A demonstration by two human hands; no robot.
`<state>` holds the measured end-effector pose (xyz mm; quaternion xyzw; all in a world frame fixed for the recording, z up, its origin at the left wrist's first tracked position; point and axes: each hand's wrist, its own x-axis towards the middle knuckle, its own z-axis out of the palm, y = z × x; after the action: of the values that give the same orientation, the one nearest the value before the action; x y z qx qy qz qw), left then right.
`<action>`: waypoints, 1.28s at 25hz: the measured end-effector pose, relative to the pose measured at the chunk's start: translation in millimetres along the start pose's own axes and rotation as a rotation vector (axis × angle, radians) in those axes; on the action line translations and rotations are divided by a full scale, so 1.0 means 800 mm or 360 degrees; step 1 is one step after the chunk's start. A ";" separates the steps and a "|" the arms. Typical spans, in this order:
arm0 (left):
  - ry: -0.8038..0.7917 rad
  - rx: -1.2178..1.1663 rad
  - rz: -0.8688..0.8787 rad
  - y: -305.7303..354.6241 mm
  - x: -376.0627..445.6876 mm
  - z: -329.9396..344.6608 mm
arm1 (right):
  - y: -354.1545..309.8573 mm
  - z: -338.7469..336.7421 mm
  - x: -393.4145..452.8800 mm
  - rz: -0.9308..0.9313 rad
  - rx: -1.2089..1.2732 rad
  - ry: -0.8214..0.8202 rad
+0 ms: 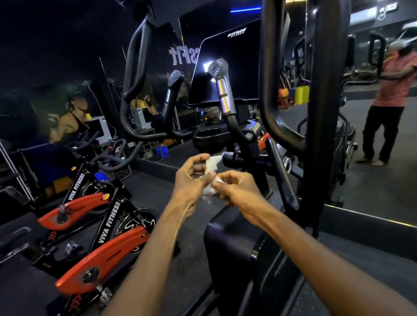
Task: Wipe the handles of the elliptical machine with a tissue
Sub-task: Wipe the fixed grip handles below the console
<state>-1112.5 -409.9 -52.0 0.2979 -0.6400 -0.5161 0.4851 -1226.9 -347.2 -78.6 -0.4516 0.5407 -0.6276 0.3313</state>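
In front of the elliptical [248,251], both hands are out at waist height with the tissue [212,164] between them. The left hand [191,180] pinches its upper part with thumb and fingers curled; the right hand [236,188] pinches the lower edge, where a bit of clear wrapper seems to hang, though that is hard to tell. Neither hand touches the machine yet.

The tissue looks thin, soft and near weightless, so it will likely tear if tugged flat; better bunched into a pad in one palm and wrapped round a handle. The near handle [222,89], with its metal bands, stands just above and beyond the hands; the big loop handle [303,70] rises to the right. Both look smooth and hard, so a light squeeze should do.

The floor is dark matting. Red spin bikes [97,262] stand to the left, and a mirror [394,151] fills the wall ahead.
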 end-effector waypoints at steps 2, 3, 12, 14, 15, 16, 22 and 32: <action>-0.0085 -0.0206 -0.0216 0.004 0.014 -0.009 | -0.008 0.001 0.014 -0.0001 0.0046 0.0055; -0.0162 -0.0315 -0.0338 0.007 0.020 -0.014 | -0.011 0.001 0.020 0.0031 0.0107 0.0089; -0.0373 0.0392 0.0007 0.019 0.108 -0.041 | -0.021 0.011 0.084 0.0067 0.0580 0.0331; -0.0377 0.0570 0.0128 0.019 0.132 -0.047 | -0.023 0.016 0.097 -0.0018 0.0422 0.0236; -0.0410 0.0632 0.0162 0.019 0.142 -0.050 | -0.025 0.019 0.102 -0.0057 0.0322 0.0196; -0.0459 0.0670 0.0176 0.020 0.150 -0.052 | -0.026 0.022 0.107 -0.0099 0.0236 0.0204; -0.0562 0.0662 0.0380 0.025 0.191 -0.045 | -0.031 0.025 0.141 -0.0367 0.0168 0.0624; -0.0112 0.0556 0.0659 0.062 0.268 0.029 | -0.098 -0.013 0.215 -0.0616 0.0114 0.1549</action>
<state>-1203.2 -576.2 62.6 0.2219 -0.7830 -0.2978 0.4990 -1295.2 -483.3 34.0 -0.1876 0.5170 -0.8326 -0.0650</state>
